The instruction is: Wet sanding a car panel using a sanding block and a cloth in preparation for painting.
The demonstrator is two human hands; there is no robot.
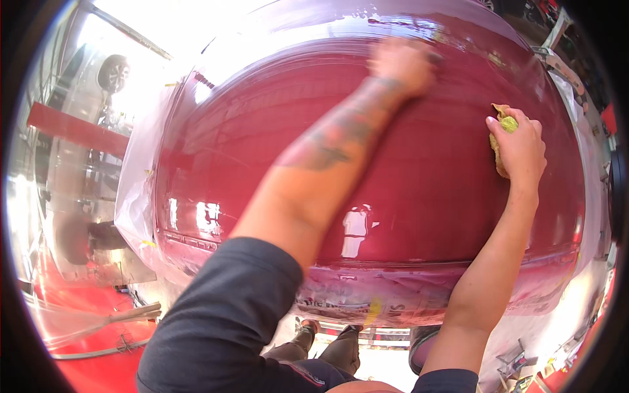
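Note:
A glossy dark red car panel [419, 190] fills the middle of the view, its edges masked with clear plastic sheeting [141, 177]. My left hand [401, 64] reaches far across the panel and presses on its upper part; whether it holds anything is hidden. At the right edge of the panel my right hand [521, 147] grips a crumpled yellow cloth [503, 134] and holds it against the paint.
A red floor [98, 367] lies to the lower left, with plastic film and a hose on it. A masked vehicle with a wheel [113, 73] stands at the far left. Metal fixtures [563, 59] run along the right rim.

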